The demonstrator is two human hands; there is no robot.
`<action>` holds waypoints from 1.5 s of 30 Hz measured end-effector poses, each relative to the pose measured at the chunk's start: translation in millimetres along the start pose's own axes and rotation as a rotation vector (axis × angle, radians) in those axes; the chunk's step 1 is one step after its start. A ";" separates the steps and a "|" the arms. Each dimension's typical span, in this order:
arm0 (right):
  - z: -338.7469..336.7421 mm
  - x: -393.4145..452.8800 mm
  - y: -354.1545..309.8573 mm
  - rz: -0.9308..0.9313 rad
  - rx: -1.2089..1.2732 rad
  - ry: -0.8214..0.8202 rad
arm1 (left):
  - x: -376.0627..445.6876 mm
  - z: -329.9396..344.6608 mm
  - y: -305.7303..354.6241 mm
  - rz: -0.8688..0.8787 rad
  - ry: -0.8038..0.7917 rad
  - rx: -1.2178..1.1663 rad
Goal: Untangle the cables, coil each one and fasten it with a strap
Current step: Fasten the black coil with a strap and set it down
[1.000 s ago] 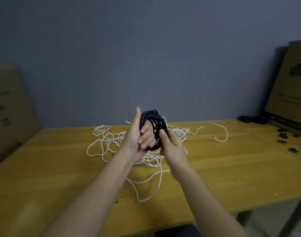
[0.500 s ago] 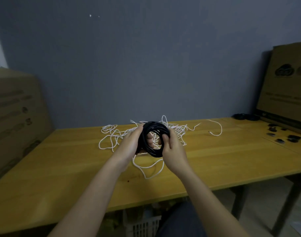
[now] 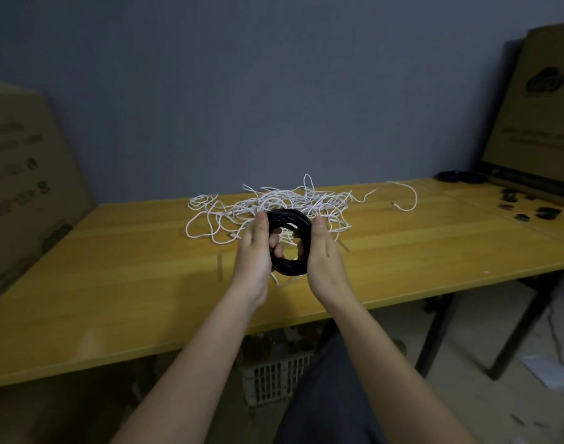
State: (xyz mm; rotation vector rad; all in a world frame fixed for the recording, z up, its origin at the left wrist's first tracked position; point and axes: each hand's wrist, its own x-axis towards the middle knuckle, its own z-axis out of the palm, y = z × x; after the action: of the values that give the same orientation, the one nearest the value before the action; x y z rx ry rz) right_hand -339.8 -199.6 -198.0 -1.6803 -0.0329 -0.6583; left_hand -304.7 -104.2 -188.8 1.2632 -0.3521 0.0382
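The left hand point(image 3: 253, 251) is gripping one side of the coiled black cable point(image 3: 288, 243) above the table point(image 3: 114, 283); the right hand point(image 3: 322, 254) is clasping the other. Should either grip slacken before strapping, the loops may spring apart into the white cable tangle point(image 3: 274, 203) behind.

A plain grey-blue wall point(image 3: 242, 75) is seen behind a yellow wooden table point(image 3: 114, 283), which is carried on dark metal legs point(image 3: 434, 334) and is joined at its right end by a second wooden surface point(image 3: 486, 200). A large cardboard box point(image 3: 21, 174) is stood at the left end of the table, and another cardboard box point(image 3: 537, 116) is leaned against the wall at the right. Beneath the table a white slatted crate point(image 3: 274, 376) is set on a pale floor point(image 3: 486, 379), and the whole room is dimly and evenly lit.
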 end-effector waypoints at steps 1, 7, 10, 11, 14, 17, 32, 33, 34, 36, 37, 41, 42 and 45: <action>2.2 -1.2 2.4 -0.002 -0.026 0.030 | -1.3 0.8 -2.8 0.009 0.015 0.006; 1.9 2.4 13.6 0.097 0.188 0.014 | -2.5 -2.2 -17.5 0.028 0.053 0.026; 2.3 6.6 23.0 0.066 0.223 0.005 | 6.0 -4.0 -23.8 0.021 0.050 0.020; 2.7 8.8 24.8 0.052 0.231 0.020 | 9.8 -3.6 -25.6 0.020 0.044 0.023; -2.8 26.2 34.8 0.026 0.159 0.064 | 27.3 1.5 -32.5 0.018 0.032 0.062; -11.7 63.9 41.1 -0.008 0.058 0.011 | 63.1 8.7 -34.3 0.027 0.032 0.116; -17.3 347.4 88.2 0.022 -0.027 0.010 | 359.2 82.2 -49.9 0.118 -0.052 0.286; -19.1 362.1 87.9 0.070 -0.003 0.003 | 371.7 86.5 -48.8 0.111 -0.053 0.296; -21.6 374.6 86.1 0.135 0.033 -0.015 | 382.0 90.6 -45.7 0.101 -0.057 0.321; -28.3 391.1 78.2 0.279 0.116 -0.050 | 395.2 97.1 -34.5 0.053 -0.082 0.383; -31.4 396.2 71.3 0.328 0.146 -0.060 | 400.0 99.9 -26.4 0.016 -0.102 0.395; -42.7 403.2 34.0 0.346 0.100 -0.040 | 410.9 104.7 18.1 -0.178 -0.263 0.364; -45.7 402.4 22.9 0.343 0.062 -0.021 | 412.1 104.9 30.9 -0.224 -0.318 0.365; -53.9 393.7 -10.3 0.346 -0.061 0.048 | 409.5 110.3 66.5 -0.403 -0.438 0.269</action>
State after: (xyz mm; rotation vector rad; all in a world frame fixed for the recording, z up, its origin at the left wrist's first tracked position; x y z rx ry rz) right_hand -36.3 -378.0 -13.5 -1.6752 0.3080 -0.4406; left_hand 41.6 -254.1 15.8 1.5896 -0.4717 -0.5584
